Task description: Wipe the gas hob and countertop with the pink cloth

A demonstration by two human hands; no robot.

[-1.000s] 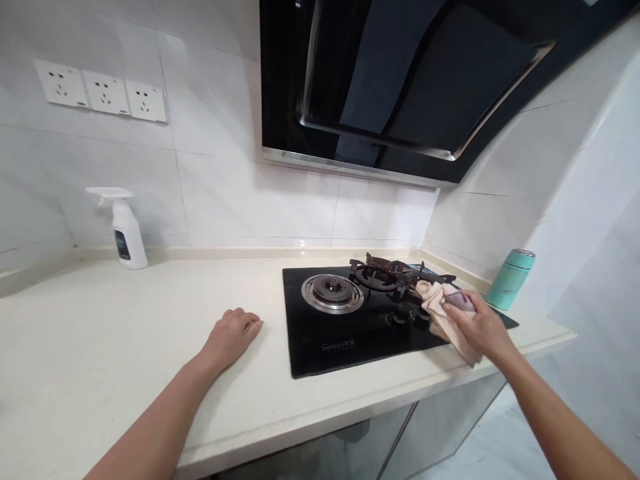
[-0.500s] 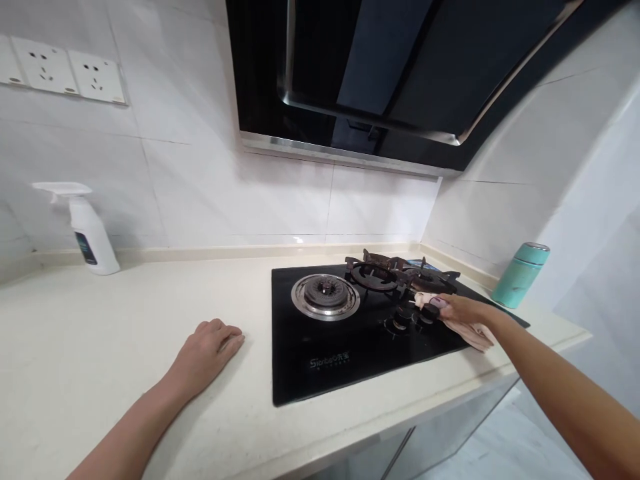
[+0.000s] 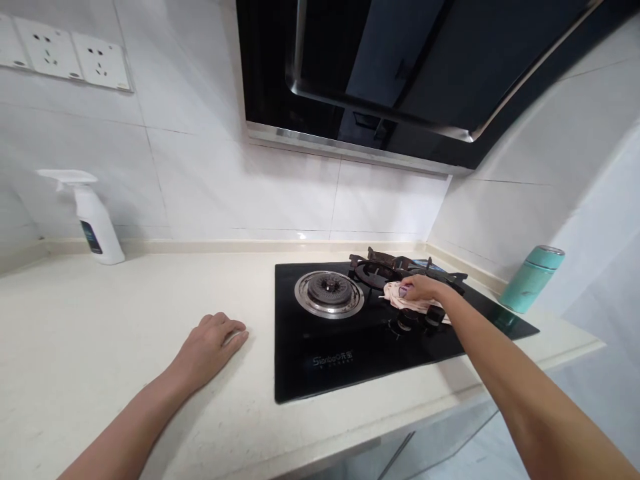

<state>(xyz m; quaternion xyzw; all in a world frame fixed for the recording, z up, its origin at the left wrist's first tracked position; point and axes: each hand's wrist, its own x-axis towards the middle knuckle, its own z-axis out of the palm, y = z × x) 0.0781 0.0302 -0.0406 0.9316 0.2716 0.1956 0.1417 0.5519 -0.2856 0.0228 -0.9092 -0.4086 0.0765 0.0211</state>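
Note:
My right hand (image 3: 421, 288) is closed on a pale pink cloth (image 3: 394, 297), pressing it to the black glass gas stove (image 3: 320, 377) just behind the control knobs (image 3: 406, 321). Part of the cloth trails to the right behind the knobs and under my wrist. On the pale countertop left of the stove rests my left hand (image 3: 213, 347), loosely bent with thumb and forefinger apart and nothing in it. The left burner (image 3: 330, 290) lies bare in its steel ring. Black pan supports (image 3: 377, 270) are gathered toward the back right of the stove.
A white spray bottle (image 3: 100, 227) stands at the back left by the tiled wall. On the right, a mint green flask (image 3: 533, 280) stands beside the stove. A black range hood (image 3: 350, 120) overhangs the back. The countertop (image 3: 165, 300) ends at a front edge above cabinets.
My right hand has slid the cloth leftward, from the right-hand knob to behind the knobs. My left hand stays in place on the countertop. The view has shifted slightly.

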